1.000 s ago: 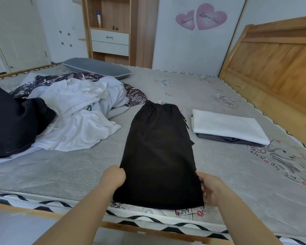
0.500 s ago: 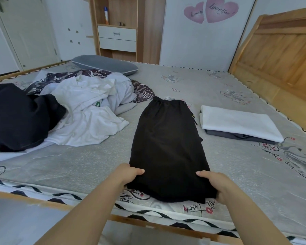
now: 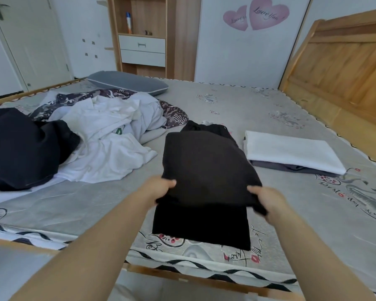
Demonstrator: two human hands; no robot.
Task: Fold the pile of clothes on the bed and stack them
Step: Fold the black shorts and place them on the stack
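A black garment (image 3: 206,170) lies lengthwise on the bed in front of me. My left hand (image 3: 159,187) grips its left side and my right hand (image 3: 267,200) grips its right side. Its near part is lifted off the mattress and folded toward the far end, while a lower layer still lies flat near the bed's edge. To the right sits a folded stack (image 3: 291,153), a white piece on top of a dark grey one. The unfolded pile (image 3: 91,135) of white, black and patterned clothes spreads over the left of the bed.
A grey pillow (image 3: 128,82) lies at the far side of the mattress (image 3: 258,105). A wooden headboard (image 3: 345,68) rises on the right. A wooden shelf unit with drawers (image 3: 142,40) stands behind the bed, and the bed's wooden frame edge (image 3: 182,276) runs right below my arms.
Both hands took hold of the black garment's near end, lifted it off the mattress and carried it away from me, folding it over the rest.
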